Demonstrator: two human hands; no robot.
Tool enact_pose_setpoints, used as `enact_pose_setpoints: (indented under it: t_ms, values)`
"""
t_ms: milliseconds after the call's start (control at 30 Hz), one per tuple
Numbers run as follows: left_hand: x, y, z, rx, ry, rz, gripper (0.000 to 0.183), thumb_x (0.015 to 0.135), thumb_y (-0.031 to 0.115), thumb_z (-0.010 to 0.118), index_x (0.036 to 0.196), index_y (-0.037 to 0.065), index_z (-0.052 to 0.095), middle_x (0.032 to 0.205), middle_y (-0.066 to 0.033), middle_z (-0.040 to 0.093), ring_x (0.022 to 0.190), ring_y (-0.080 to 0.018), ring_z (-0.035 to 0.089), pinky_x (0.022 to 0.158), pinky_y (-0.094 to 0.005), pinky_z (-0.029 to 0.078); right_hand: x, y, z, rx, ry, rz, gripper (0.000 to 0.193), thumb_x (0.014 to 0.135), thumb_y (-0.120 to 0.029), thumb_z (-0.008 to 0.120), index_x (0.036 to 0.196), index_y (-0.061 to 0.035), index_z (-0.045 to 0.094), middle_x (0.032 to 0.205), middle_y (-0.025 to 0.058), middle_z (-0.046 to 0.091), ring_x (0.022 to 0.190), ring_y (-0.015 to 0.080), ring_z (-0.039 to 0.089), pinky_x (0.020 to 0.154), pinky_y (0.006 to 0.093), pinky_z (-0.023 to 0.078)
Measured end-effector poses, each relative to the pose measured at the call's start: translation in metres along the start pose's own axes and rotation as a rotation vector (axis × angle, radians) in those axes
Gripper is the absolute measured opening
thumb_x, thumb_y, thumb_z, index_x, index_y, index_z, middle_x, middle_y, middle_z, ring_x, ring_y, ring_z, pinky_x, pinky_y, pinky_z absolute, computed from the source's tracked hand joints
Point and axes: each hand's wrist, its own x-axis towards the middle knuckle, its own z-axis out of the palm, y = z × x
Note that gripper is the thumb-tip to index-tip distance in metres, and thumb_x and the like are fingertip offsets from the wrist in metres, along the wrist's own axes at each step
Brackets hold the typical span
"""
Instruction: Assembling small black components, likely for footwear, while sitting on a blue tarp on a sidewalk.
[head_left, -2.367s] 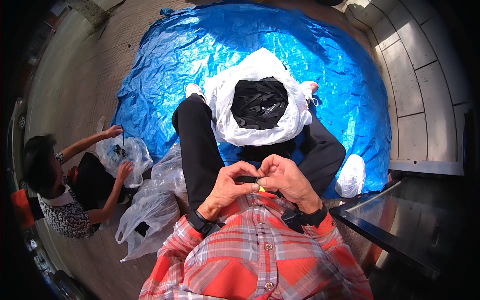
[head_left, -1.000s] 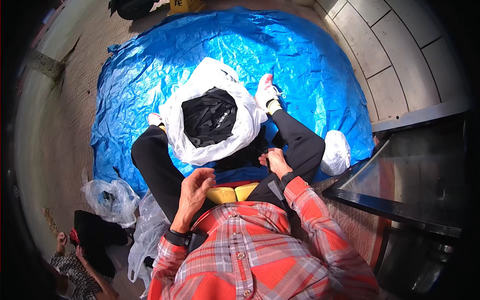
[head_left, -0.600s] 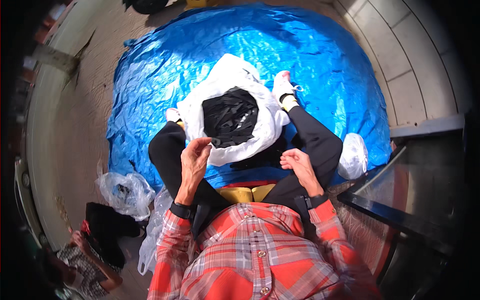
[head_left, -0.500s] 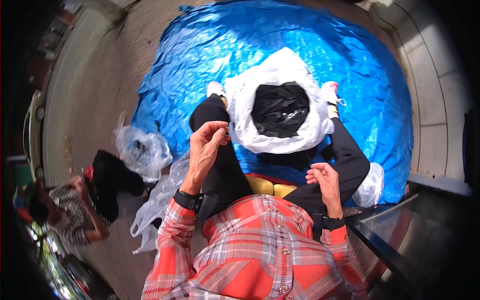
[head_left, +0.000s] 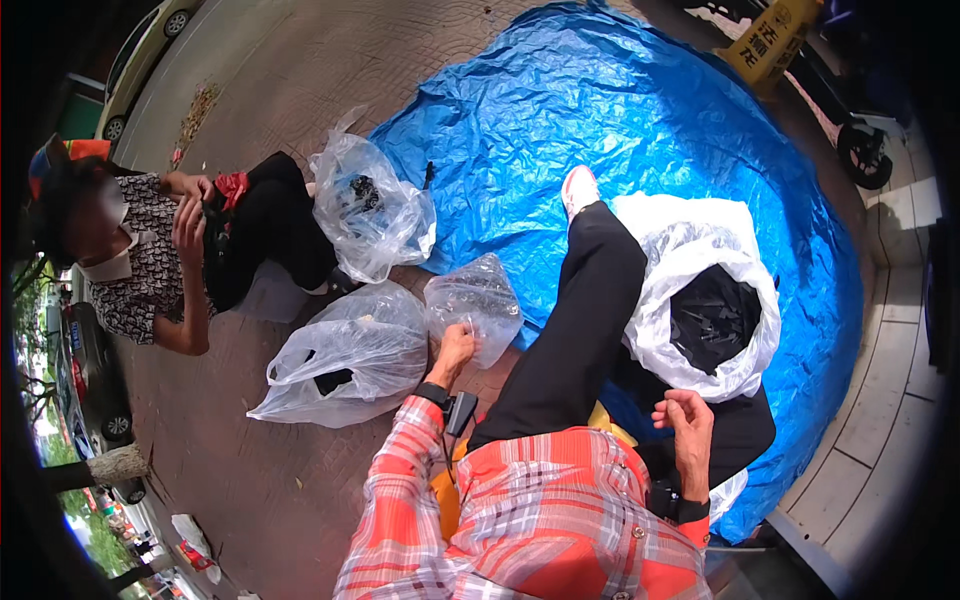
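Left hand (head_left: pixel 457 347): my fingers closed on the lower edge of a small clear plastic bag (head_left: pixel 476 305), which rises just above that hand. Right hand (head_left: pixel 684 412): raised, fingers loosely curled, holding nothing. White bag with black contents (head_left: pixel 705 310): just above my right hand, on the blue tarp (head_left: pixel 560 120). Larger clear bag (head_left: pixel 340 350): on the paving, just left of my left hand. Another person (head_left: pixel 150 250): seated well to the left.
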Motion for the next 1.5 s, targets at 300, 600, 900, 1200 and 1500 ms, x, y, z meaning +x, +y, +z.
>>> enact_pose_setpoints:
  t_ms: [300,600,900,1200,1500]
  values:
    - [0.075,0.029,0.044,0.845,0.504,0.146,0.072,0.066,0.016,0.070,0.130,0.019,0.038,0.126,-0.0214,0.039,0.111,-0.0399,0.042,0.090,-0.0448,0.041,-0.016,-0.037,0.002,-0.124,0.142,0.114,0.019,0.087,-0.004,0.052,0.103,0.0047,0.054,0.086,0.0119,0.062,0.068,0.0171,0.060,0.061,0.0274,0.051]
    - [0.112,-0.011,0.029,0.922,0.298,0.296,0.035,0.073,0.011,0.057,0.108,0.013,0.053,0.127,-0.0199,0.035,0.106,-0.0406,0.045,0.080,-0.0447,0.046,0.012,-0.050,-0.007,-0.106,0.094,0.074,0.021,0.087,-0.005,0.053,0.105,0.0058,0.055,0.082,0.0091,0.059,0.066,0.0144,0.057,0.060,0.0250,0.049]
    - [0.136,-0.022,0.014,-0.479,0.082,-0.088,0.024,0.079,0.013,0.057,0.101,0.004,0.054,0.074,-0.0120,0.059,0.052,-0.0227,0.056,0.040,-0.0338,0.043,0.008,-0.025,-0.050,-0.072,0.253,-0.080,0.013,0.085,-0.007,0.053,0.092,0.0039,0.054,0.075,0.0121,0.059,0.062,0.0173,0.059,0.056,0.0270,0.051]
    - [0.134,-0.058,-0.079,-0.598,-0.304,-0.207,0.039,0.089,0.041,0.047,0.098,0.004,0.058,0.066,-0.0004,0.052,0.054,-0.0123,0.049,0.044,-0.0272,0.040,0.070,-0.040,-0.071,-0.200,0.241,-0.252,0.016,0.085,-0.007,0.048,0.096,0.0008,0.057,0.079,0.0094,0.062,0.066,0.0130,0.059,0.057,0.0245,0.049]
    - [0.101,-0.035,-0.041,-0.003,-0.153,0.295,0.028,0.089,0.019,0.046,0.110,0.002,0.054,0.093,-0.0073,0.061,0.076,-0.0157,0.057,0.065,-0.0290,0.047,0.127,-0.008,-0.071,-0.869,0.365,-0.745,0.018,0.072,0.000,0.056,0.090,-0.0034,0.057,0.086,0.0135,0.053,0.083,0.0303,0.053,0.070,0.0384,0.047]
